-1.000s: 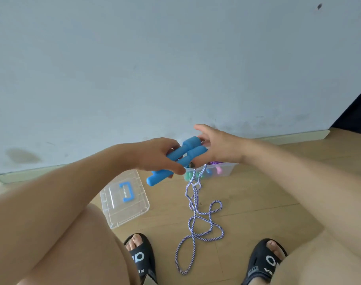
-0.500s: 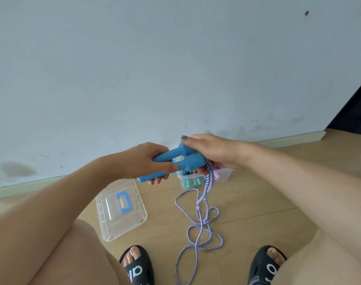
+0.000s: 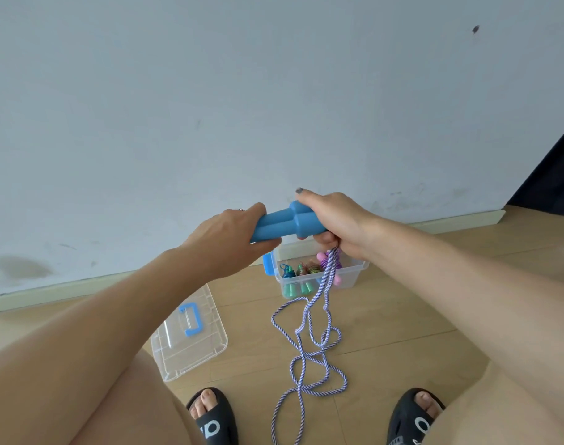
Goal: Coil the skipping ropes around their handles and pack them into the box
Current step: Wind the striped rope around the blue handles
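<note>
Above the box, our left hand grips the paired blue handles; our right hand grips their heads, pinching the rope trailing floorward. We judge coiling is starting: next, wrap turns tightly.

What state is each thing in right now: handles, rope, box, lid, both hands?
Handles: side by side, held level above the box.
Rope: uncoiled, hanging from the right hand onto the floor in loose loops.
Box: open, other ropes inside.
Lid: off, flat on the floor left of the box.
Left hand: grips the handles' left ends.
Right hand: grips the handles' right ends and the rope.
</note>
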The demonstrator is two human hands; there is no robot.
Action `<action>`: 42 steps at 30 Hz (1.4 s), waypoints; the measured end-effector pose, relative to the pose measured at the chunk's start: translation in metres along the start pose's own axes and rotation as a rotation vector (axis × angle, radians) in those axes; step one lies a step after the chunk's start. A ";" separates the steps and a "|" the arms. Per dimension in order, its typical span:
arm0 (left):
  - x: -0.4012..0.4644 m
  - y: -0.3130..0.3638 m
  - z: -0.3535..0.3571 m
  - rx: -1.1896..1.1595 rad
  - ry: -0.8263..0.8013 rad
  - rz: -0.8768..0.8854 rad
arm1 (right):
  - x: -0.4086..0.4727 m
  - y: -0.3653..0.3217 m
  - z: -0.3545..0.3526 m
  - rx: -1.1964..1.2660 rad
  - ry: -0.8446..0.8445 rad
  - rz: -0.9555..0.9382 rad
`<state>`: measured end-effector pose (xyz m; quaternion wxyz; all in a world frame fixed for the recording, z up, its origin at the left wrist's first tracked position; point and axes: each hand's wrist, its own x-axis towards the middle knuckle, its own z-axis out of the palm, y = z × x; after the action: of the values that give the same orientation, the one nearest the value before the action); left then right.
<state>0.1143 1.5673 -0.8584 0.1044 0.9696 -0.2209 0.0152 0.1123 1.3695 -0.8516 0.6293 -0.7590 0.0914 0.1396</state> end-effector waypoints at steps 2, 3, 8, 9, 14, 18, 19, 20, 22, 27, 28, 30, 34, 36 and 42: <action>0.001 0.002 -0.001 0.072 0.058 0.017 | -0.002 0.001 0.001 0.035 -0.002 0.014; 0.001 0.003 -0.001 0.105 0.082 0.028 | -0.004 0.001 0.002 0.052 0.000 0.021; 0.002 0.005 -0.005 0.097 0.176 0.076 | -0.010 -0.004 0.006 0.125 -0.001 0.043; 0.002 0.004 -0.006 0.114 0.176 0.072 | -0.011 -0.005 0.006 0.123 -0.014 0.045; 0.002 -0.004 -0.010 0.130 0.187 0.019 | -0.007 0.002 0.003 0.056 -0.031 -0.013; 0.002 -0.010 -0.011 -0.068 0.161 -0.106 | -0.003 0.010 -0.001 -0.273 0.203 -0.254; 0.003 -0.010 -0.010 -0.119 0.137 -0.154 | -0.002 0.013 -0.001 -0.334 0.258 -0.316; 0.005 -0.010 -0.010 -0.173 0.119 -0.206 | -0.003 0.015 0.000 -0.386 0.292 -0.378; 0.008 -0.010 -0.010 -0.279 0.100 -0.298 | -0.005 0.020 0.005 -0.585 0.318 -0.490; 0.013 -0.016 0.001 -0.282 0.000 -0.416 | -0.022 0.023 0.025 -1.488 0.208 -0.572; 0.014 -0.018 0.004 -0.232 -0.016 -0.422 | -0.027 0.022 0.030 -1.544 0.149 -0.566; 0.012 -0.022 0.007 -0.093 -0.018 -0.403 | -0.034 0.023 0.038 -1.591 0.035 -0.592; 0.003 -0.016 0.011 0.323 -0.010 -0.167 | -0.037 0.019 0.048 -1.539 -0.109 -0.627; -0.001 -0.010 0.013 0.498 -0.014 -0.046 | -0.032 0.012 0.037 -1.344 -0.185 -0.550; -0.013 0.008 0.018 0.682 -0.036 0.199 | -0.030 -0.001 0.007 -0.958 -0.374 -0.401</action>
<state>0.0989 1.5621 -0.8755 -0.2314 0.9225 -0.2982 0.0811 0.0841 1.3753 -0.8417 0.2334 -0.9252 -0.2421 0.1757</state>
